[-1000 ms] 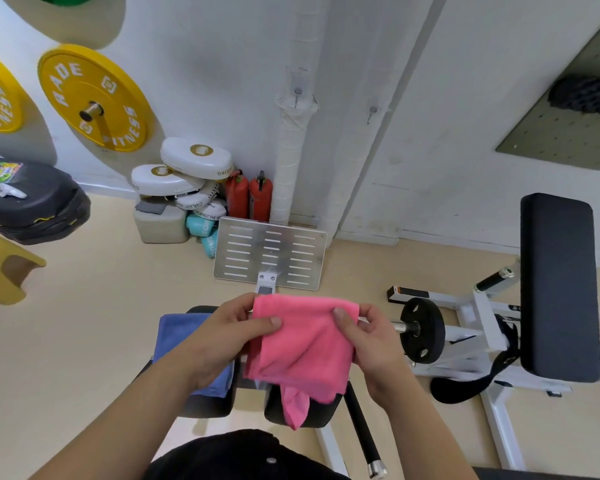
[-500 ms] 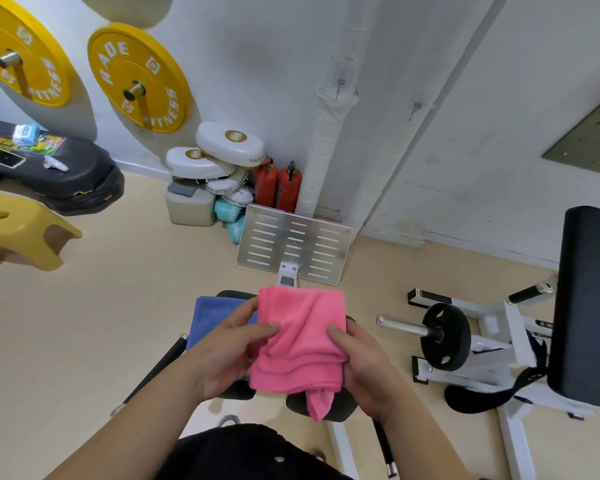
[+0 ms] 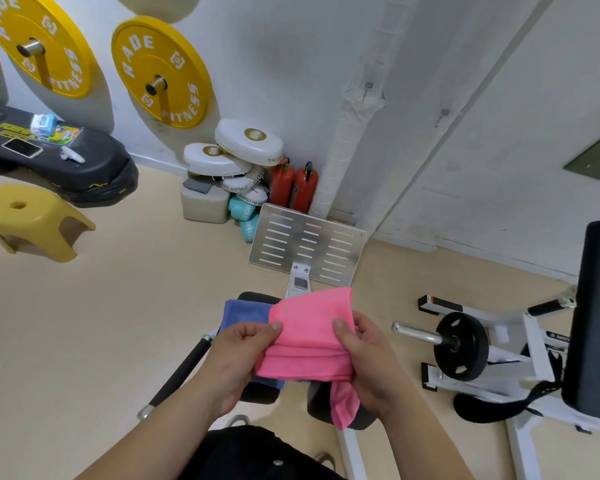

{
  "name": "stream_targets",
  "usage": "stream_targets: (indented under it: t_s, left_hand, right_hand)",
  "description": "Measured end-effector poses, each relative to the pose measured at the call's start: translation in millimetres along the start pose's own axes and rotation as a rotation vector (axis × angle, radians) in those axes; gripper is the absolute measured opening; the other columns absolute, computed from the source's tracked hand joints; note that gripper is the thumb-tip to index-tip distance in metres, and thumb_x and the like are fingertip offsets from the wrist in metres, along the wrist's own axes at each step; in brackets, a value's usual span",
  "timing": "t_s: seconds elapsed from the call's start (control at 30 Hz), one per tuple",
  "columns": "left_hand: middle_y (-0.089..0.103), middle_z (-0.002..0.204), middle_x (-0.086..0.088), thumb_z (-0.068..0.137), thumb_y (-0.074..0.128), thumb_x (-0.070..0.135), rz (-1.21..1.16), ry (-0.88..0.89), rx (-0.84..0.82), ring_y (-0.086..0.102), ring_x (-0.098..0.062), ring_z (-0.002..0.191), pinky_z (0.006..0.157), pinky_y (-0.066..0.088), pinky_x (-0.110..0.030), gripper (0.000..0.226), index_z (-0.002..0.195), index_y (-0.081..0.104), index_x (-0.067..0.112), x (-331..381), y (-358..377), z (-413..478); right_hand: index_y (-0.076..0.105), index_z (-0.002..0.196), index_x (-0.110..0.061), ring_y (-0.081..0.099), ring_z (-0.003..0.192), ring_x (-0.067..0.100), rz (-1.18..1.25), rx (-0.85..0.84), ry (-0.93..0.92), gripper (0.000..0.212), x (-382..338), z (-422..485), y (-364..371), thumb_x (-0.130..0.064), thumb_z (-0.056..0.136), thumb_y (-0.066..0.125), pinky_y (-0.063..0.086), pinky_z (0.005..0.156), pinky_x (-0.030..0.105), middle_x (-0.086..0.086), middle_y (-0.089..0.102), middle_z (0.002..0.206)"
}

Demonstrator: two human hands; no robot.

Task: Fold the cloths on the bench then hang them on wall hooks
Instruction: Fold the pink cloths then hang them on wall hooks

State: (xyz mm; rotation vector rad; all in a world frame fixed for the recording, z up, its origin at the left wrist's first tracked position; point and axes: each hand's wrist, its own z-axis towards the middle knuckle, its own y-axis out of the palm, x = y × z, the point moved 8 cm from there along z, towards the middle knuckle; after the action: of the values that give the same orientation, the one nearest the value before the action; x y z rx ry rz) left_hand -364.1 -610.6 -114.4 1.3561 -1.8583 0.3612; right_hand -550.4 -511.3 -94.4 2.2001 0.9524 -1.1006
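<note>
Centre: pink cloth, soft matt fabric with a fine nap. To its left, blue cloth of similar matt weave. Above centre: slotted plate, bare brushed metal with a dull sheen. Right: bar, polished glossy metal; back pad, smooth black matt covering. Left: stool, smooth yellow plastic. Upper left: weight plate, yellow, semi-gloss.

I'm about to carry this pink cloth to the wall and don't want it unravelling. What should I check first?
1. Left hand grips the pink cloth: ok.
2. Right hand grips its other edge: ok.
3. Fold neat: not ok, one corner dangles below.
4. Wall hooks bare: ok, both in view.
5. Blue cloth folded: cannot tell, mostly hidden behind the left hand.
</note>
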Motion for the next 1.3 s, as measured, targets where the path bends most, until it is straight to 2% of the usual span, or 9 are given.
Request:
stream_targets:
  t_s: [0.17, 0.33, 0.53, 0.67, 0.73, 0.83, 1.03, 1.17, 1.3]
  left_hand:
    - [0.066, 0.086, -0.020, 0.088, 0.078, 0.019, -0.089, -0.074, -0.091, 0.060, -0.030, 0.081, 0.090, 0.059, -0.053, 0.015, 0.080, 0.077, 0.007, -1.2, -9.4, 8.8]
    - [0.068, 0.125, -0.025, 0.100, 0.056, 0.007, -0.467, -0.153, -0.342, 0.069, -0.030, 0.110, 0.097, 0.060, -0.039, 0.030, 0.123, 0.065, -0.009, 5.3, 2.5, 9.9]
    - [0.074, 0.121, -0.014, 0.105, 0.054, 0.016, -0.123, -0.155, -0.345, 0.070, -0.025, 0.115, 0.102, 0.054, -0.047, 0.024, 0.113, 0.073, 0.003, -1.0, 1.9, 9.3]
    - [0.063, 0.121, 0.021, 0.089, 0.077, 0.027, 0.510, 0.376, 0.012, 0.058, 0.003, 0.117, 0.094, 0.045, -0.014, 0.019, 0.104, 0.067, 0.034, 38.4, -2.7, 0.2]
    - [0.053, 0.134, 0.029, 0.083, 0.081, 0.033, 0.671, 0.653, -0.126, 0.048, 0.011, 0.128, 0.099, 0.039, -0.007, 0.040, 0.120, 0.065, 0.036, 53.5, 27.6, -16.3]
    - [0.052, 0.144, 0.023, 0.082, 0.072, 0.048, 0.902, 0.813, -0.261, 0.045, 0.006, 0.135, 0.113, 0.040, -0.023, 0.061, 0.139, 0.058, 0.032, 53.2, 59.8, -27.6]
    - [0.073, 0.099, 0.025, 0.100, 0.059, 0.030, 0.737, 0.820, -0.162, 0.067, 0.001, 0.092, 0.076, 0.049, -0.013, 0.032, 0.129, 0.065, 0.042, 74.0, 56.3, -31.0]
    - [0.074, 0.097, 0.028, 0.103, 0.056, 0.027, 0.719, 0.786, -0.166, 0.067, 0.004, 0.091, 0.073, 0.045, -0.008, 0.035, 0.129, 0.065, 0.049, 75.1, 55.2, -29.8]
    - [0.074, 0.086, 0.023, 0.102, 0.056, 0.035, 0.848, 0.867, -0.059, 0.065, 0.002, 0.081, 0.069, 0.046, -0.013, 0.037, 0.131, 0.058, 0.057, 80.9, 42.2, -24.4]
  right_hand:
    - [0.065, 0.127, -0.020, 0.069, 0.115, 0.029, 0.069, 0.071, -0.009, 0.028, -3.5, -1.0, 8.6, -0.024, 0.099, 0.066, 0.058, 0.097, 0.052, 0.007, 0.071, 0.126]
    - [0.062, 0.122, -0.013, 0.068, 0.097, 0.025, 0.220, 0.174, 0.009, 0.020, 0.6, -8.0, -1.6, -0.015, 0.103, 0.059, 0.061, 0.074, 0.040, 0.012, 0.069, 0.120]
    - [0.063, 0.120, -0.012, 0.069, 0.097, 0.029, 0.250, 0.205, -0.009, 0.019, -5.9, -15.2, 0.4, -0.015, 0.102, 0.060, 0.062, 0.067, 0.040, 0.014, 0.069, 0.119]
    - [0.067, 0.119, -0.016, 0.071, 0.106, 0.036, 0.192, 0.201, -0.049, 0.020, -13.2, -18.1, 5.5, -0.018, 0.099, 0.067, 0.060, 0.091, 0.057, 0.019, 0.071, 0.122]
    - [0.068, 0.121, -0.015, 0.072, 0.108, 0.042, 0.189, 0.154, -0.036, 0.023, -14.1, -21.2, 13.7, -0.019, 0.098, 0.067, 0.056, 0.095, 0.064, 0.022, 0.072, 0.121]
    - [0.071, 0.124, -0.013, 0.069, 0.114, 0.043, 0.187, 0.040, -0.043, 0.026, -20.6, -29.5, 29.6, -0.022, 0.100, 0.064, 0.050, 0.105, 0.064, 0.025, 0.071, 0.122]
    - [0.064, 0.136, -0.004, 0.068, 0.118, 0.035, 0.257, -0.100, -0.122, 0.041, -37.8, -54.0, 37.9, 0.006, 0.097, 0.056, 0.056, 0.099, 0.042, 0.024, 0.069, 0.129]
    - [0.071, 0.122, 0.000, 0.071, 0.104, 0.037, 0.221, 0.088, -0.080, 0.037, -24.0, -54.9, 25.4, 0.015, 0.096, 0.050, 0.053, 0.104, 0.053, 0.026, 0.074, 0.114]
    - [0.075, 0.108, 0.003, 0.069, 0.082, 0.032, 0.191, 0.246, -0.041, 0.027, -16.7, -56.8, 8.8, 0.013, 0.095, 0.053, 0.062, 0.079, 0.043, 0.029, 0.071, 0.101]
